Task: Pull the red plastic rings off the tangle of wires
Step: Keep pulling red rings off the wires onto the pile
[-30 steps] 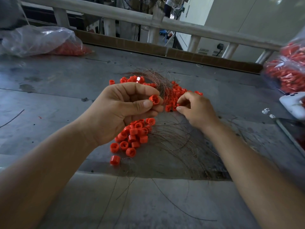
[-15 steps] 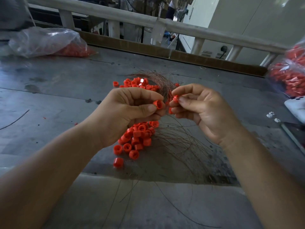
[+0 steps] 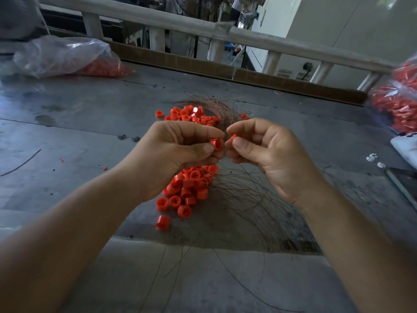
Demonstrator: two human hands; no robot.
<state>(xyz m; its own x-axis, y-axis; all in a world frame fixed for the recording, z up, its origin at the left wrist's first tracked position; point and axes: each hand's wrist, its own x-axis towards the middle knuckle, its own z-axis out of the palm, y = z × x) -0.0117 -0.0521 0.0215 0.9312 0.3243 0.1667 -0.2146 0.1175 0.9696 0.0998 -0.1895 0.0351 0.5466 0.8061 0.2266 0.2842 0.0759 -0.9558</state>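
Note:
My left hand [image 3: 178, 152] pinches a red plastic ring [image 3: 217, 144] between thumb and fingers above the grey table. My right hand [image 3: 264, 152] pinches a second red ring [image 3: 233, 138] right beside it, the two rings almost touching. A tangle of thin copper-coloured wires [image 3: 243, 199] spreads over the table below and to the right of my hands, with a curved bundle [image 3: 216, 107] behind them. A pile of loose red rings [image 3: 187, 190] lies under my left hand, and more rings [image 3: 189, 114] lie behind it.
A clear plastic bag holding red rings [image 3: 67, 57] lies at the back left, another bag of rings [image 3: 397, 102] at the right edge. A white object [image 3: 406, 145] and small white bits [image 3: 372, 158] sit at the right. A stray wire [image 3: 20, 163] lies far left.
My right hand rose from the wire tangle with a red ring and came close to my left hand, which kept holding its ring.

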